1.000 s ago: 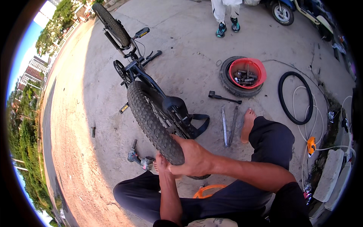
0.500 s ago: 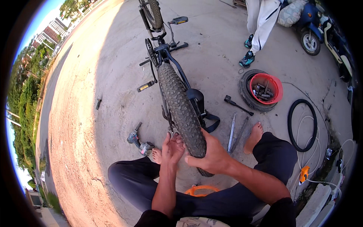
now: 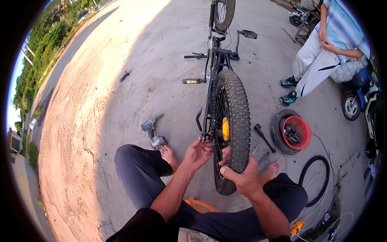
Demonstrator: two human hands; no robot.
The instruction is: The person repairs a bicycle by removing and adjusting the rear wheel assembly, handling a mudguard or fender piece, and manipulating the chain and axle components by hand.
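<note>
A bicycle with a knobbly black rear tyre [image 3: 237, 113] stands in front of me, its rear wheel toward me. Spokes and a yellow reflector [image 3: 225, 129] show on the wheel's left side. My right hand [image 3: 244, 175] grips the near part of the tyre, thumb on the left side and fingertips showing between the spokes. My left hand [image 3: 197, 154] is at the left of the wheel hub, fingers curled and pinched by the axle end; what they hold is too small to make out. A pedal [image 3: 193, 81] sticks out farther ahead on the left.
A cordless power tool [image 3: 150, 127] lies by my left foot. At right are a socket wrench [image 3: 265, 138], a red bowl of metal parts [image 3: 306, 141] on a tyre [image 3: 278, 131], and an inner tube [image 3: 305, 171]. A person [image 3: 318, 64] stands beyond, near a blue scooter [image 3: 358, 90].
The wheel now sits farther right in view and shows its left side with spokes and reflector. My right hand's fingertips now show through the spokes; my left hand stays by the hub.
</note>
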